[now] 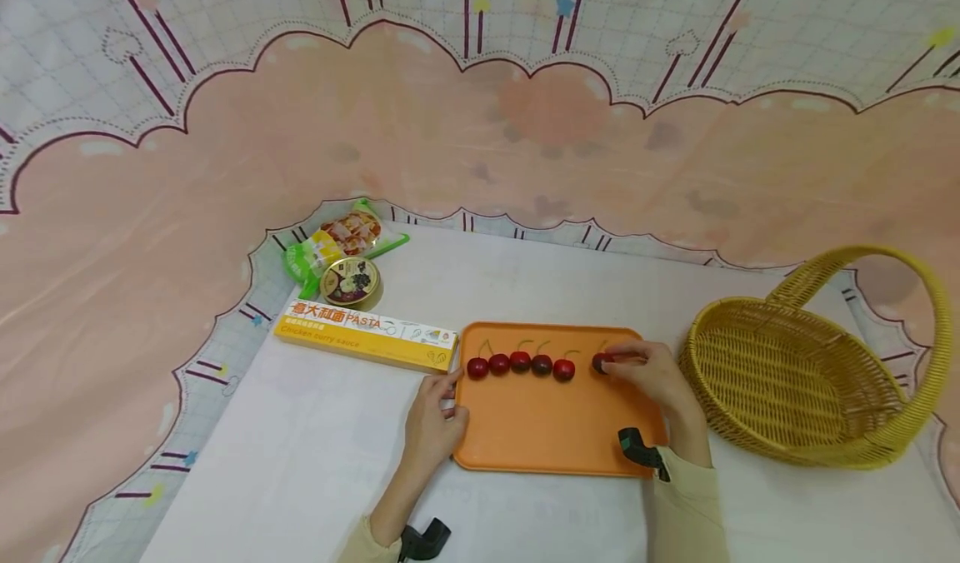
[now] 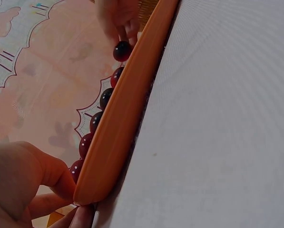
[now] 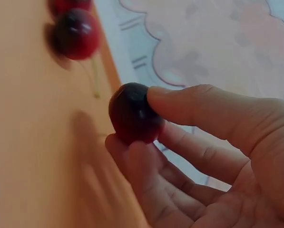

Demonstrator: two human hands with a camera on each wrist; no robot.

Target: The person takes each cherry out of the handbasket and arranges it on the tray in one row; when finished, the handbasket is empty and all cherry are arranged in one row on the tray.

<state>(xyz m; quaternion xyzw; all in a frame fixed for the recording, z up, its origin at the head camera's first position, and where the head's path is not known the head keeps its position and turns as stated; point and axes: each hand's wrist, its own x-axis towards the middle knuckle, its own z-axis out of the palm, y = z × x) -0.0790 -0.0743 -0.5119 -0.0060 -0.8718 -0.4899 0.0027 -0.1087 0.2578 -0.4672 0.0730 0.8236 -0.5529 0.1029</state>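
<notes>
My right hand (image 1: 652, 376) pinches a dark red cherry (image 3: 134, 114) between thumb and fingertips, over the right part of an orange tray (image 1: 547, 430). Left of it, several more cherries (image 1: 521, 362) form a row along the tray's far side, their thin green stems pointing away. My left hand (image 1: 435, 421) grips the tray's left edge; the left wrist view shows its fingers (image 2: 56, 175) around the end of the rim. That same view has the held cherry (image 2: 122, 51) beyond the row, just above the rim line.
A yellow wicker basket (image 1: 765, 380) with a tall handle stands right of the tray. To the left lie a pasta box (image 1: 367, 336), a round tin (image 1: 351, 282) and a green food packet (image 1: 352, 234). Patterned cloth (image 1: 480, 146) hangs behind the white table.
</notes>
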